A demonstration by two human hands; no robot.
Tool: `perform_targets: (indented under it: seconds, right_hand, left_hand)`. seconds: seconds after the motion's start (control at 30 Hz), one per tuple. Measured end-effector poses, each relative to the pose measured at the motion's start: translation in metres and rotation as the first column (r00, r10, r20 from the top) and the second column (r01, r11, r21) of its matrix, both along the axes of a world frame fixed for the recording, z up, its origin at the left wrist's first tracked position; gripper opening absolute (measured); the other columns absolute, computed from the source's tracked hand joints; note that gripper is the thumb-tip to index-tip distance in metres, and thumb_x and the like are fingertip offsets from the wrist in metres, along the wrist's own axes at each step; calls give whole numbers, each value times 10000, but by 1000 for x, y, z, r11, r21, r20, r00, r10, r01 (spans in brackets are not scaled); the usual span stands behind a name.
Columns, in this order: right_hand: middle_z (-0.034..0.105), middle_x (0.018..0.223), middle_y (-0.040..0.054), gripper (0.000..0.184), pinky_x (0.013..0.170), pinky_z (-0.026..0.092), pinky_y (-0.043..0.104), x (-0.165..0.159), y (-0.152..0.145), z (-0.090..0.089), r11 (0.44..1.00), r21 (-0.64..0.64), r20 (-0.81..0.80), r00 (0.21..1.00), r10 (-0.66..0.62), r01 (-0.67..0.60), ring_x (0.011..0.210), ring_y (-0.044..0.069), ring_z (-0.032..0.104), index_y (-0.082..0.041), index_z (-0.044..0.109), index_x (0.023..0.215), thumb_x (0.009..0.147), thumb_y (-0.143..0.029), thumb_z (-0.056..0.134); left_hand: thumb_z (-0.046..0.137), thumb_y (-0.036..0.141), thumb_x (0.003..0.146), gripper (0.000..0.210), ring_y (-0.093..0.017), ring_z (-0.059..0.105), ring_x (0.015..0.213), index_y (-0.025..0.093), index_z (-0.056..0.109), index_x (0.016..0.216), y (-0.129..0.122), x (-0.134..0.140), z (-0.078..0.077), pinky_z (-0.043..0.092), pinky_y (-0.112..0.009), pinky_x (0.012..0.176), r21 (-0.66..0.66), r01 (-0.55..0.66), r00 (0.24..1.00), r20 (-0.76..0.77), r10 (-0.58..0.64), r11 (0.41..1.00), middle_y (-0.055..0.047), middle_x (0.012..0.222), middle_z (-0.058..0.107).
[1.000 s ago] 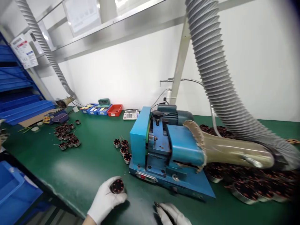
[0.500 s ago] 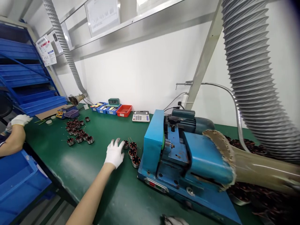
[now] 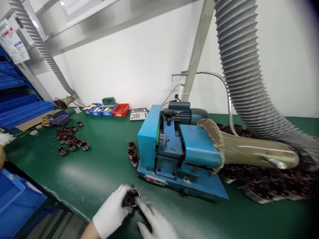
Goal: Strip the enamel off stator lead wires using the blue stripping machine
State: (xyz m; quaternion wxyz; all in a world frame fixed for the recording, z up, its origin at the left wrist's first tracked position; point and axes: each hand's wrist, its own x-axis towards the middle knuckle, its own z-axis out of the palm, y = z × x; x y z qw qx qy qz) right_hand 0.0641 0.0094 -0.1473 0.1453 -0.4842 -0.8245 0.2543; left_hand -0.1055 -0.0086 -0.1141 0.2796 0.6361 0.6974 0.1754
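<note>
My gloved left hand is closed around a motor stator, a round metal ring with dark, copper-coloured windings, above the front of the green table. My gloved right hand is at the stator's right side. Its index finger is stretched out to the rim and its thumb is apart below. Motion blurs that hand, and its glove fingers look dirty. Three more stators stand in a short row just left of the blue machine.
Several stators are grouped at the left, and more lie beneath the machine's tan duct. A calculator, a red bin and blue bins line the wall. Another person's gloved hand shows at the left edge.
My left hand has taken a stator from beside the machine and brought it to the front. My right hand has come up to it. The view has shifted right.
</note>
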Motion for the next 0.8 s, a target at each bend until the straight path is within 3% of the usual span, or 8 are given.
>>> perform_targets:
  seconds: [0.1, 0.23, 0.4, 0.5, 0.57, 0.63, 0.73, 0.8]
  right_hand:
    - [700, 939, 78, 332, 641, 492, 304, -8, 5, 18, 995, -79, 150, 986, 66, -55, 814, 263, 659, -288, 607, 1093, 776, -211, 544]
    - [716, 839, 59, 203, 601, 456, 251, 14, 12, 33, 980, -186, 59, 997, -57, 67, 755, 227, 669, -267, 638, 972, 812, -265, 514]
    - [716, 810, 17, 151, 682, 473, 253, 43, 2, 47, 980, -139, -362, 913, -187, 145, 753, 203, 655, -284, 670, 833, 715, -235, 591]
    - [713, 769, 30, 264, 667, 501, 275, 54, 3, 48, 914, -309, -663, 630, -405, 261, 723, 206, 652, -258, 649, 941, 680, -292, 628]
    - [708, 752, 53, 400, 650, 519, 298, 62, 9, 47, 847, -464, -776, 342, -530, 260, 701, 211, 652, -209, 626, 1009, 654, -391, 662]
    - [700, 725, 61, 476, 633, 523, 315, 70, 18, 46, 808, -555, -797, 151, -584, 198, 673, 213, 646, -182, 647, 961, 580, -458, 721]
    - [661, 610, 20, 484, 566, 506, 288, 81, 28, 53, 762, -641, -763, 35, -645, 90, 561, 169, 605, -176, 686, 826, 461, -474, 795]
    - [627, 550, -7, 466, 548, 488, 264, 87, 30, 61, 736, -677, -736, 32, -677, 2, 514, 137, 570, -172, 703, 778, 425, -455, 818]
  left_hand:
    - [508, 135, 705, 395, -166, 580, 911, 203, 497, 1094, -11, 10, -1, 438, -259, 822, -65, -158, 885, 433, 170, 985, -50, 1022, 623]
    - [593, 184, 653, 639, -150, 590, 728, 171, 359, 1248, -8, 14, -4, 466, -252, 691, -51, -330, 719, 633, 286, 943, -18, 814, 631]
    - [640, 75, 550, 721, -235, 530, 1123, 224, 432, 1225, 5, 59, -11, 404, -332, 968, -122, -71, 569, 810, 140, 990, -87, 1201, 581]
    - [681, 156, 590, 528, -266, 591, 1033, 227, 537, 1093, 8, 95, -6, 455, -374, 919, -94, -184, 504, 846, 177, 978, -87, 1120, 632]
    - [685, 169, 599, 506, -268, 607, 993, 235, 544, 1081, 9, 113, -1, 481, -380, 878, -41, -240, 522, 837, 165, 970, -80, 1084, 640]
    - [688, 128, 559, 517, -251, 601, 983, 246, 564, 1047, 11, 125, 6, 480, -357, 876, 34, -234, 565, 818, 107, 972, -59, 1081, 622]
    - [669, 73, 514, 489, -217, 570, 992, 265, 599, 957, 15, 136, 14, 460, -298, 879, 231, -174, 664, 745, -59, 957, -21, 1053, 583]
    - [650, 72, 537, 453, -205, 553, 1004, 270, 603, 942, 18, 141, 18, 449, -273, 872, 373, -110, 730, 660, -180, 921, -16, 1014, 572]
